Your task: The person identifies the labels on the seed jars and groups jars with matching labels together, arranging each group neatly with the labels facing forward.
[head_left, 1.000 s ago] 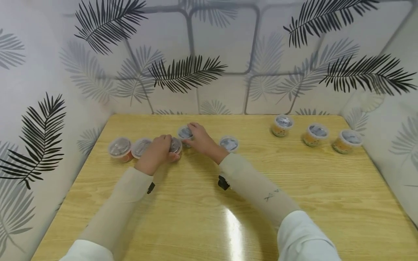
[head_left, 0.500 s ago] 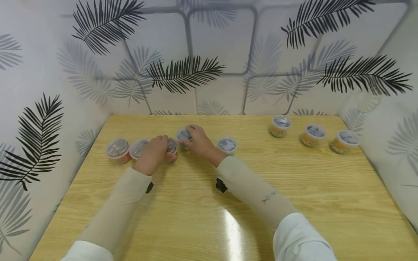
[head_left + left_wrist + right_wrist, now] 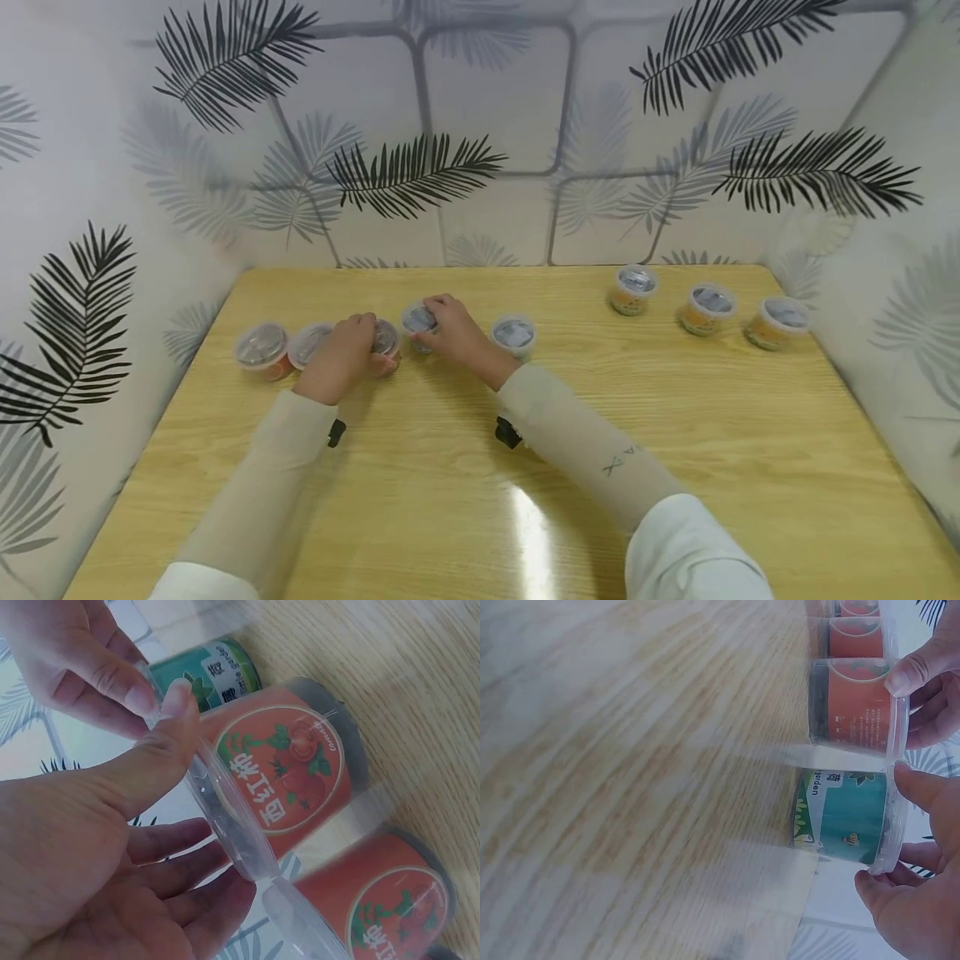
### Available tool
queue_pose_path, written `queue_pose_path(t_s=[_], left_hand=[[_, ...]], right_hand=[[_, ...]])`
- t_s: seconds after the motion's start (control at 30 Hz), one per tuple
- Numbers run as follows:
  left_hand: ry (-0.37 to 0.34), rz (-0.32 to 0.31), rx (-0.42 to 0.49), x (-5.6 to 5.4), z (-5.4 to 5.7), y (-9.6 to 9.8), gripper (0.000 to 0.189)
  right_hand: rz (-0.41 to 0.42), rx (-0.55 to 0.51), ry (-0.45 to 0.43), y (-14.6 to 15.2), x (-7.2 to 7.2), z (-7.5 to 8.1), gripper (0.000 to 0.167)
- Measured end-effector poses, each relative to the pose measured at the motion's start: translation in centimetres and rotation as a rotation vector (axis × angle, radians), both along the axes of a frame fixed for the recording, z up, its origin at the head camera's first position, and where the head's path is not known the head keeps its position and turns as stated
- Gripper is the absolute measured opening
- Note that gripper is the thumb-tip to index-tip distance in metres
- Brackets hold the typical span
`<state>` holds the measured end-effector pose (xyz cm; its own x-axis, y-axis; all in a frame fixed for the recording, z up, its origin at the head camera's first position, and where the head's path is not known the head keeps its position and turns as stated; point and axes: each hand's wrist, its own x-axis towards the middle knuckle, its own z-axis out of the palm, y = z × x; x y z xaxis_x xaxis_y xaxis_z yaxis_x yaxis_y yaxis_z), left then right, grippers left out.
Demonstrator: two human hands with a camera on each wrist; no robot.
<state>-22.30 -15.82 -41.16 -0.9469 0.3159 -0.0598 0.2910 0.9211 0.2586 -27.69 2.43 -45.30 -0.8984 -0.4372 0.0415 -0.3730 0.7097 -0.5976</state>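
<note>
My left hand [image 3: 366, 343] grips a clear-lidded cup with a red tomato label [image 3: 386, 337], my thumb [image 3: 174, 712] on its lid rim. In the left wrist view this red cup [image 3: 289, 776] stands beside another red cup [image 3: 394, 907]. Just to the right, my right hand [image 3: 438, 321] holds a cup with a green label [image 3: 417, 318] by its lid. The right wrist view shows the green cup [image 3: 846, 817] standing next to the red one [image 3: 855, 701], both on the wooden table [image 3: 465, 483].
Two more red cups [image 3: 260, 348] [image 3: 307, 343] stand in a row left of my left hand. A single cup [image 3: 513, 333] sits right of my right hand. Three orange-filled cups [image 3: 705, 307] line the far right, near the leaf-patterned walls.
My right hand has drawn the green cup slightly nearer, more in line with the red cup. My left hand keeps its hold and has barely moved.
</note>
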Motion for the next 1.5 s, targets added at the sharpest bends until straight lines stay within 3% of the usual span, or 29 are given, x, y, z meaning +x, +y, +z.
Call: queue_pose_path(t_s=[0.27,0.77,0.87,0.97,1.13,1.23,1.37,1.5], left_hand=[[-0.053,-0.002,0.007,-0.2,0.2,-0.2,0.063],[-0.08,-0.005,0.003,0.0,0.1,-1.0,0.067],[-0.064,-0.001,0.003,0.1,-0.1,-1.0,0.076],[-0.004,-0.006,0.019,0.3,-0.5,-0.8,0.086],[0.082,-0.06,0.204,1.0,-1.4,0.1,0.089],[0.068,-0.083,0.392,2.1,-1.4,1.1,0.088],[0.055,-0.122,0.614,4.1,-1.3,2.6,0.079],[0.057,-0.168,0.785,6.6,-1.7,4.4,0.071]], right_hand=[[0.013,-0.015,0.019,0.3,1.0,0.1,0.069],[0.033,-0.016,0.061,1.4,2.4,0.5,0.064],[0.017,-0.065,0.077,2.0,2.8,1.4,0.063],[0.018,-0.126,0.111,2.8,3.3,2.7,0.062],[0.003,-0.247,0.109,4.8,4.4,4.6,0.063],[-0.017,-0.366,0.047,6.3,5.2,5.4,0.067],[-0.041,-0.511,-0.053,8.3,7.0,5.7,0.068],[-0.095,-0.581,-0.16,9.6,9.4,5.6,0.062]])
